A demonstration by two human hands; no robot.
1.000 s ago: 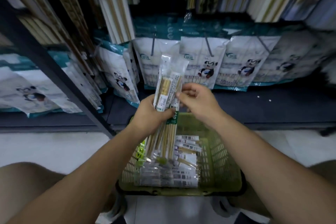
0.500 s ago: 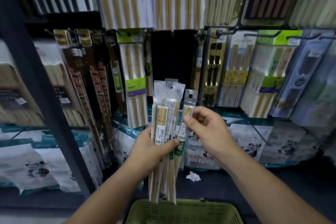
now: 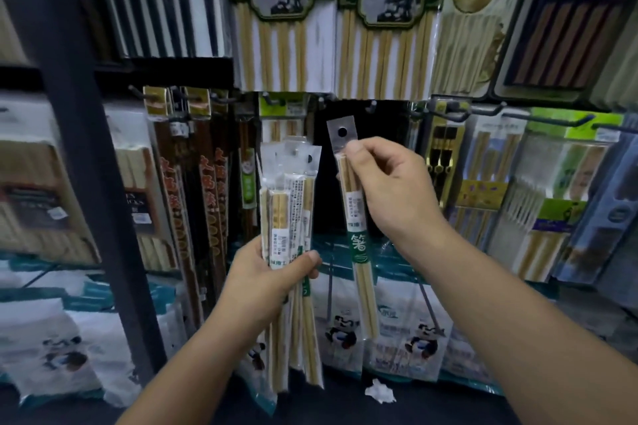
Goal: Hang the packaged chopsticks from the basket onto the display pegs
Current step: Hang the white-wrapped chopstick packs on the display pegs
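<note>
Right hand (image 3: 390, 190) raised one clear chopstick packet (image 3: 358, 248).

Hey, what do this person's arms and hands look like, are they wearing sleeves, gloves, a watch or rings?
Both hands are bare: the left hand and right hand wear no gloves, and no ring shows. The left forearm and right forearm are uncovered to the frame's edge, with no sleeve, watch or bracelet visible. The nails that show look short and unpainted.
</note>
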